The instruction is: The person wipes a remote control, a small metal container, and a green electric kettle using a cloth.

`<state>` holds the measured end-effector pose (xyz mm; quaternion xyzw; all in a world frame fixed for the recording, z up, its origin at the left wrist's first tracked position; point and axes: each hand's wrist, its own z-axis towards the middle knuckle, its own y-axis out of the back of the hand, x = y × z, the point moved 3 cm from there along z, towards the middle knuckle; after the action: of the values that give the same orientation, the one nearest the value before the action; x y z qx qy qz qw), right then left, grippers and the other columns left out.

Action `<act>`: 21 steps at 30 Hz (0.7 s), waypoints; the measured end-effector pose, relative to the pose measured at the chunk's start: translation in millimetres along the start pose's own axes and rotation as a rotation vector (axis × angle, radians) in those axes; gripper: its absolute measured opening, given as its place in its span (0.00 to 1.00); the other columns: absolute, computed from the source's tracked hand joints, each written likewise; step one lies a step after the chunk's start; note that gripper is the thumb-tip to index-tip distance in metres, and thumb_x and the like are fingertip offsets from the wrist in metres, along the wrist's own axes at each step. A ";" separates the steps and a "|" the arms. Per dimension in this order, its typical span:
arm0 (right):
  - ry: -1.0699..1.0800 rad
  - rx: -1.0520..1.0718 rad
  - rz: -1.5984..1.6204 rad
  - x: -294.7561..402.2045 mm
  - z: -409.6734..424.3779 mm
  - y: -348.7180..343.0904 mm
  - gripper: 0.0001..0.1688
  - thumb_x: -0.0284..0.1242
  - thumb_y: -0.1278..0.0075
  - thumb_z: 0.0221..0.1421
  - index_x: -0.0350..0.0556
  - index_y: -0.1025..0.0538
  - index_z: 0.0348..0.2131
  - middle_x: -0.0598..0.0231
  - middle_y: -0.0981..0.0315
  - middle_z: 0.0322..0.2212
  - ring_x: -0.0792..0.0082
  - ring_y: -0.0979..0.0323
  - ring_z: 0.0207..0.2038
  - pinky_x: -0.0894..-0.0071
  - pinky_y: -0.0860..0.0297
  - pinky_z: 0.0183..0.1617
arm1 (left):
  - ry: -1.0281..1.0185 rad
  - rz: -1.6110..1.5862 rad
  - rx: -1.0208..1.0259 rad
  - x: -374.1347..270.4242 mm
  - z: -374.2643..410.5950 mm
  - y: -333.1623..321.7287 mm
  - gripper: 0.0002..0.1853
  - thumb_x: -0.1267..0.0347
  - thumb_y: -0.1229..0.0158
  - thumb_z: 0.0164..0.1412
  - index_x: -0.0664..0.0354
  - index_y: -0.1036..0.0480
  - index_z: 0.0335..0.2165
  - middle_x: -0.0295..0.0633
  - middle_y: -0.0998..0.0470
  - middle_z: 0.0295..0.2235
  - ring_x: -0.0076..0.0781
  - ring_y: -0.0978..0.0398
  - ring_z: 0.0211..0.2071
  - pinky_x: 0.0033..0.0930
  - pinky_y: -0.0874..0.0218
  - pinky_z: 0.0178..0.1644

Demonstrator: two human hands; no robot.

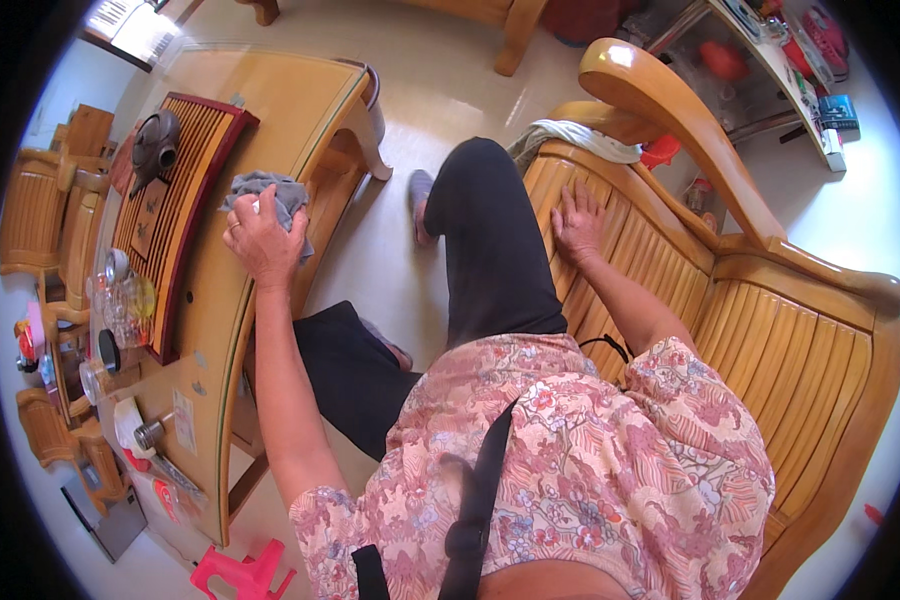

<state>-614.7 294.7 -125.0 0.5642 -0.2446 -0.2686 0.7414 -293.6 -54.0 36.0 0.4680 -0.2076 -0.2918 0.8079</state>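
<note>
My left hand (pixel 265 236), with a ring on one finger, holds a crumpled grey cloth (pixel 291 196) at the near edge of a glass-topped wooden table (pixel 229 300). My right hand (pixel 579 225) rests palm down, fingers spread, on the slatted seat of a wooden bench (pixel 634 247). Left of the cloth lies a slatted tea tray (pixel 202 176) with a dark red rim. A dark teapot (pixel 156 146) stands on it, near a small wooden plaque (pixel 150 217). Clear glass vessels (pixel 126 300) stand at the tray's near end.
A white cloth (pixel 589 140) hangs over the bench's edge by the curved armrest (pixel 667 97). A metal cup (pixel 148 435) and a jar (pixel 97 381) stand on the table. A pink plastic stool (pixel 244 574) is on the floor below. Wooden chairs (pixel 34 214) stand beyond the table.
</note>
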 end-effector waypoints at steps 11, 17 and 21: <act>0.036 0.050 0.090 9.7 1.5 7.0 0.31 0.37 0.47 0.50 0.46 0.31 0.54 0.49 0.44 0.59 0.49 0.44 0.60 0.49 0.48 0.62 | -0.210 -0.272 0.038 -19.2 96.5 -34.0 0.28 0.61 0.35 0.38 0.48 0.27 0.44 0.39 0.33 0.39 0.41 0.35 0.43 0.46 0.45 0.47; -0.023 0.146 0.043 -3.2 -14.9 11.6 0.32 0.36 0.48 0.52 0.49 0.34 0.56 0.50 0.46 0.60 0.47 0.47 0.61 0.47 0.50 0.62 | -0.254 -0.308 0.126 -43.6 118.9 -44.4 0.30 0.62 0.36 0.38 0.53 0.27 0.46 0.43 0.34 0.38 0.45 0.36 0.40 0.48 0.46 0.46; -0.039 0.230 -0.003 -2.8 -14.4 7.6 0.34 0.36 0.49 0.52 0.50 0.36 0.58 0.51 0.50 0.62 0.46 0.47 0.61 0.46 0.51 0.63 | -0.214 -0.433 0.225 -35.2 125.9 -46.1 0.32 0.63 0.36 0.36 0.54 0.27 0.46 0.45 0.34 0.37 0.46 0.36 0.39 0.49 0.48 0.46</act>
<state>-606.2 308.4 -121.3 0.6406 -0.2876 -0.2507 0.6664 -409.2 -128.5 53.3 0.5549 -0.2182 -0.4808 0.6429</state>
